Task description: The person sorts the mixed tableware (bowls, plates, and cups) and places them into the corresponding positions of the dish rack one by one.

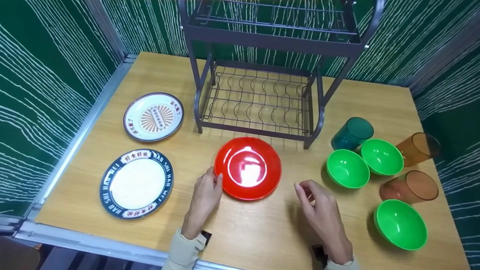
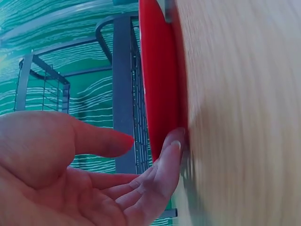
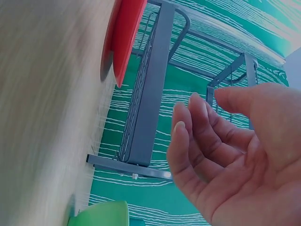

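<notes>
A glossy red plate point(image 1: 223, 161) lies on the wooden table in front of a dark metal rack. At its left rim is my left hand point(image 1: 205, 191), holding the edge with the thumb above and the fingers at the underside. The left wrist view shows those fingertips point(image 2: 175, 143) between the red plate point(image 2: 162, 70) and the tabletop, the thumb just off the upper side. To the right of the plate, my right hand point(image 1: 322, 210) hovers over the table with loosely bent fingers and nothing in them. In the right wrist view that hand point(image 3: 225, 146) stands apart from the plate.
Two patterned plates, one white point(image 1: 137, 105) and one blue-rimmed point(image 1: 107, 187), lie at left. The two-tier rack point(image 1: 255, 129) stands behind. At right are green bowls point(image 1: 347, 170), point(image 1: 382, 157), point(image 1: 401, 225), a teal cup point(image 1: 347, 135) and brownish cups point(image 1: 412, 150), point(image 1: 405, 187).
</notes>
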Tool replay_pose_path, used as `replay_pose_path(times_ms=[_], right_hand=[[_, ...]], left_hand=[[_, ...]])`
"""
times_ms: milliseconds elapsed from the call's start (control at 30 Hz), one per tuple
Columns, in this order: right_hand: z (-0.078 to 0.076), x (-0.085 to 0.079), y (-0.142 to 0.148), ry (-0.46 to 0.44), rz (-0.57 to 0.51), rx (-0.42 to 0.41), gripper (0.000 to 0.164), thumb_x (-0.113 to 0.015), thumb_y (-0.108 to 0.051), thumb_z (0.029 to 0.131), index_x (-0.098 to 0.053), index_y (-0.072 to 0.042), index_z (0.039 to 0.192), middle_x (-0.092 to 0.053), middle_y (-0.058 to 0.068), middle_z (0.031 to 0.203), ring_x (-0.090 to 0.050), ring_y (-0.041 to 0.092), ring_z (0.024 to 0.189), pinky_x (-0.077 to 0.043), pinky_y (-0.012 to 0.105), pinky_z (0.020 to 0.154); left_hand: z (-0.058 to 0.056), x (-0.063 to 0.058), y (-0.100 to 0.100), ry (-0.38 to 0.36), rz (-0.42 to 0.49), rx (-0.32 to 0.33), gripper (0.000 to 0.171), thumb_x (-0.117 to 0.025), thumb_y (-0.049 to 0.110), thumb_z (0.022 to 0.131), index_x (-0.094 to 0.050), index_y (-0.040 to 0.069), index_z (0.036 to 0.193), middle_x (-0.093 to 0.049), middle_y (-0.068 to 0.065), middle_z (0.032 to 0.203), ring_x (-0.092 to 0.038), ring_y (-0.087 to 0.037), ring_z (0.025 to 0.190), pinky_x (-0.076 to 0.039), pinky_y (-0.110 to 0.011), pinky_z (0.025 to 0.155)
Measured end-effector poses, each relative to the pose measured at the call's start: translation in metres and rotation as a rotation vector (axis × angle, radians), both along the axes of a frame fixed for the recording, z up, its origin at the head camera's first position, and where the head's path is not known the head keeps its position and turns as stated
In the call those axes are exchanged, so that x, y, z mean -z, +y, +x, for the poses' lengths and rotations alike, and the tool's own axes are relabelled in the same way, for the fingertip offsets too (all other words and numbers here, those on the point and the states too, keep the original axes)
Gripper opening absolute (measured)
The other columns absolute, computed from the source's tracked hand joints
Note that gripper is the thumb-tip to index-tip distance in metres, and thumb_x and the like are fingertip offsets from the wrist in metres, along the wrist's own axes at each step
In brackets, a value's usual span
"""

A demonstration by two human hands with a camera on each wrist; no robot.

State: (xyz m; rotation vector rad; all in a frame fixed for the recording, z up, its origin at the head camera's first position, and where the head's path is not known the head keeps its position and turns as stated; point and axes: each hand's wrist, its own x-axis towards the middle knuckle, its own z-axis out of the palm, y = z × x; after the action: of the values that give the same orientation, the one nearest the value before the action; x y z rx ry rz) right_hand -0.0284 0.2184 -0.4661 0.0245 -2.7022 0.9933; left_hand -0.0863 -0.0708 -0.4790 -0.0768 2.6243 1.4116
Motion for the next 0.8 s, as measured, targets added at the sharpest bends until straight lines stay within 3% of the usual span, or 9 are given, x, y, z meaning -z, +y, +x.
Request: replay_pose_path(times_ms=[133,333,600,800], right_hand=[[-0.002,0.002,-0.003,-0.028,0.008,-0.001,0.010,-0.072,-0.017,0.098,-0.071,-0.007,0.097,-0.067,0.000,0.082,-0.059,0.013,0.072,-0.054,0.024,0.063],[-0.005,0.004,-0.007,-0.057,0.005,-0.005,0.009,-0.073,-0.016,0.097,-0.072,-0.008,0.098,-0.068,0.001,0.082,-0.060,0.014,0.073,-0.054,0.025,0.063],[-0.008,0.008,-0.009,-0.049,0.012,-0.033,0.007,-0.072,-0.014,0.097,-0.073,-0.007,0.098,-0.068,0.001,0.082,-0.061,0.013,0.073,-0.056,0.026,0.064],[-0.009,0.009,-0.010,-0.081,0.028,-0.040,0.009,-0.072,-0.015,0.097,-0.073,-0.007,0.101,-0.070,0.003,0.085,-0.062,0.015,0.074,-0.055,0.022,0.064]], left_hand=[[-0.002,0.001,0.000,-0.027,0.019,0.011,0.038,-0.057,0.009,0.106,-0.050,-0.006,0.140,-0.059,-0.008,0.088,-0.060,-0.021,0.083,-0.053,-0.025,0.071],[-0.007,0.003,0.000,-0.090,0.050,0.003,0.047,-0.059,0.010,0.105,-0.044,-0.005,0.146,-0.066,-0.013,0.113,-0.063,-0.023,0.097,-0.058,-0.031,0.088],[-0.014,0.007,-0.001,-0.152,0.121,0.009,0.039,-0.055,0.007,0.106,-0.040,-0.004,0.140,-0.062,-0.012,0.102,-0.063,-0.019,0.076,-0.057,-0.028,0.069],[-0.012,0.010,-0.004,-0.104,0.176,0.026,0.033,-0.052,0.003,0.106,-0.039,-0.004,0.135,-0.061,-0.010,0.085,-0.067,-0.021,0.067,-0.056,-0.027,0.064]])
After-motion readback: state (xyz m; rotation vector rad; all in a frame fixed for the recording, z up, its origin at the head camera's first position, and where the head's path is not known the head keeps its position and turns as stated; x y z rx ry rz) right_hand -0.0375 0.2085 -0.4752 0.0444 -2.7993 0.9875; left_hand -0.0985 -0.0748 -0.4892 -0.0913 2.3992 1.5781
